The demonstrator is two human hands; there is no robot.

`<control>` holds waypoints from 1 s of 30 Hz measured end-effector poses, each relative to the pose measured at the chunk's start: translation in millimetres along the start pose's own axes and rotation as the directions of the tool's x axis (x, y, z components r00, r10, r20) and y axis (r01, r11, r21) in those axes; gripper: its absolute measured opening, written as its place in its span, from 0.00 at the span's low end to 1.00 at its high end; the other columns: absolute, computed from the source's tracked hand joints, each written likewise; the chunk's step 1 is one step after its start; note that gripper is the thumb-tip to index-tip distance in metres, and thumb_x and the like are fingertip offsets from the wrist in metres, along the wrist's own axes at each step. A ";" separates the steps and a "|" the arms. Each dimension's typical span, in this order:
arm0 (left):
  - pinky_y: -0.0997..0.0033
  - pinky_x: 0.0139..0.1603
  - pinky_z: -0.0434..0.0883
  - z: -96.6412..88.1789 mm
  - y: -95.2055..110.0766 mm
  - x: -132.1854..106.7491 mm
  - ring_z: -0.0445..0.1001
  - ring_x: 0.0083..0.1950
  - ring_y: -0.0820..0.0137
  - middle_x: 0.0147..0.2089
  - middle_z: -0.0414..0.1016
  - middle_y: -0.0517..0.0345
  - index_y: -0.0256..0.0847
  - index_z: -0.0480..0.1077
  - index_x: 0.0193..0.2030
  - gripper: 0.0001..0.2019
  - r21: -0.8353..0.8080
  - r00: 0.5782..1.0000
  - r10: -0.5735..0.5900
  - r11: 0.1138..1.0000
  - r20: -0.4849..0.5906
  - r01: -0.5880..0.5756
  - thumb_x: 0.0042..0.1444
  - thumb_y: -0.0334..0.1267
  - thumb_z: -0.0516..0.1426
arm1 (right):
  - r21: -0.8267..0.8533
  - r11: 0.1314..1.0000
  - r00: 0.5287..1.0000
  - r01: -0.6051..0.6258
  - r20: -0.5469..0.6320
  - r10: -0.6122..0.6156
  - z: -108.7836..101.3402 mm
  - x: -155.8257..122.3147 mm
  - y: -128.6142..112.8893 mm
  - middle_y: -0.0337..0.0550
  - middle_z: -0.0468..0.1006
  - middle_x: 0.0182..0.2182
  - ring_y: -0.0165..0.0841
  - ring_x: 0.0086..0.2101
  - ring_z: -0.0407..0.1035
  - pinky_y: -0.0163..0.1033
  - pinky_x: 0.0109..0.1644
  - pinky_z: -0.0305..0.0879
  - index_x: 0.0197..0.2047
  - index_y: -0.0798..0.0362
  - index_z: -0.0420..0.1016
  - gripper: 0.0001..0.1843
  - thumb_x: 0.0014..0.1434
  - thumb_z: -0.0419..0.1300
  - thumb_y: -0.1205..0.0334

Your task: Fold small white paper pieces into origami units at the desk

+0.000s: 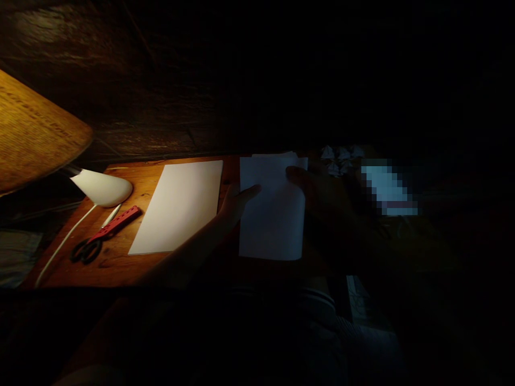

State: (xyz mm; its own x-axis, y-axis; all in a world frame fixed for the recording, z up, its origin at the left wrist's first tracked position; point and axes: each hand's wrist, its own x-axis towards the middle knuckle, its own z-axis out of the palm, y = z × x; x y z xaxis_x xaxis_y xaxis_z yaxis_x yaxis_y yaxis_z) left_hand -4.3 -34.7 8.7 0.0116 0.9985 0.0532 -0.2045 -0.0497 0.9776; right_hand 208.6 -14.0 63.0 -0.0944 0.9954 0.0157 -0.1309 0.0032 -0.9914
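Observation:
A sheet of white paper (pixel 271 220) is held up in front of me over the wooden table, its lower right edge curving back. My left hand (pixel 236 202) grips its left edge, thumb on the front and the other fingers mostly hidden. On the upper right edge, my right hand (pixel 303 181) pinches the sheet with its thumb in front. Another white edge (pixel 277 155) shows just behind the top of the sheet. Left of my left hand lies a stack of white paper (pixel 183 206), brightly lit.
A lamp with a wooden-looking shade (pixel 40 128) and white base (pixel 104 187) stands at the left. Red-sheathed scissors (pixel 116 224) and a white pen-like object (pixel 110 216) lie by it. Several small folded paper pieces (pixel 340 155) and a blurred-out bright screen (pixel 388 187) are at the right.

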 end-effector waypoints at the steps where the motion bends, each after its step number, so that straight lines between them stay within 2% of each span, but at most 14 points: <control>1: 0.55 0.44 0.84 -0.5 -0.4 -0.2 0.86 0.43 0.53 0.43 0.88 0.48 0.39 0.82 0.45 0.21 -0.003 1.000 -0.001 1.000 -0.003 0.001 0.51 0.51 0.74 | -0.010 1.000 1.000 -0.001 -0.002 0.000 -0.4 -0.1 -0.3 0.40 0.75 0.29 0.33 0.31 0.67 0.40 0.34 0.65 0.32 0.50 0.75 0.08 0.54 0.68 0.56; 5: 0.55 0.45 0.85 -0.5 -0.1 -1.0 0.86 0.43 0.53 0.43 0.88 0.49 0.39 0.82 0.45 0.22 0.005 1.000 -0.020 1.000 -0.019 0.020 0.50 0.51 0.75 | -0.033 0.999 1.000 0.007 -0.019 -0.007 -1.1 0.2 -1.0 0.39 0.74 0.28 0.33 0.30 0.66 0.40 0.34 0.64 0.30 0.50 0.75 0.09 0.52 0.68 0.56; 13: 0.53 0.49 0.85 5.9 5.9 -1.6 0.86 0.45 0.52 0.42 0.88 0.50 0.39 0.82 0.43 0.22 -0.015 0.999 -0.022 1.000 -0.037 0.021 0.46 0.51 0.75 | 0.045 0.999 1.000 0.016 -0.012 -0.016 1.2 0.2 -0.8 0.39 0.75 0.29 0.32 0.31 0.68 0.40 0.35 0.66 0.32 0.51 0.77 0.09 0.50 0.69 0.58; 20: 0.50 0.51 0.84 7.9 8.1 -2.7 0.87 0.48 0.49 0.44 0.88 0.49 0.40 0.82 0.43 0.21 0.006 0.999 0.012 1.000 -0.043 -0.012 0.48 0.52 0.75 | 0.017 1.000 1.000 0.022 0.004 -0.022 0.0 -0.6 -0.6 0.40 0.78 0.32 0.34 0.32 0.69 0.42 0.38 0.68 0.34 0.51 0.77 0.10 0.52 0.70 0.56; 30: 0.49 0.51 0.85 8.7 8.4 -3.4 0.86 0.51 0.47 0.44 0.88 0.47 0.40 0.83 0.44 0.23 -0.037 0.999 -0.019 0.999 -0.050 0.017 0.48 0.53 0.75 | 0.016 1.000 1.000 0.026 0.000 -0.026 1.2 -1.7 0.3 0.42 0.80 0.33 0.36 0.34 0.72 0.43 0.39 0.71 0.37 0.50 0.79 0.10 0.54 0.70 0.56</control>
State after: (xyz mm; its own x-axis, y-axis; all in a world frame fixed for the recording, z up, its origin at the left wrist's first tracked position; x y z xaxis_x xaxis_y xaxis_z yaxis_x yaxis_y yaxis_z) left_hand 2.5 -38.7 18.6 -0.0337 0.9991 0.0245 -0.2403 -0.0319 0.9702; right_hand 207.5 -15.8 62.8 -0.0907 0.9950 0.0410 -0.1486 0.0272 -0.9885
